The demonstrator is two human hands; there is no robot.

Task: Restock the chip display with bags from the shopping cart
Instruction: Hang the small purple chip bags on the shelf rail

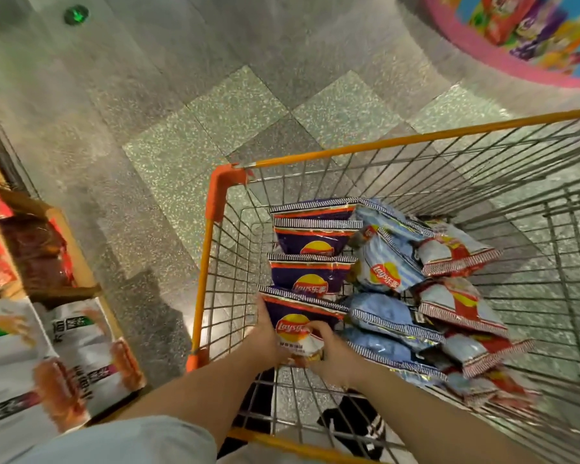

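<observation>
both hands [295, 343] on purple chip bag [298, 316]

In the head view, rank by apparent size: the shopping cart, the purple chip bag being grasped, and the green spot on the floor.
1. Shopping cart, by far the largest.
2. Purple chip bag, between the left hand and right hand.
3. Green spot, smallest, though farthest away.

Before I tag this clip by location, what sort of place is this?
Most likely a supermarket aisle: a wire shopping cart holding Lay's chip bags, boxed snack packs on the left, a candy display on terrazzo floor.
</observation>
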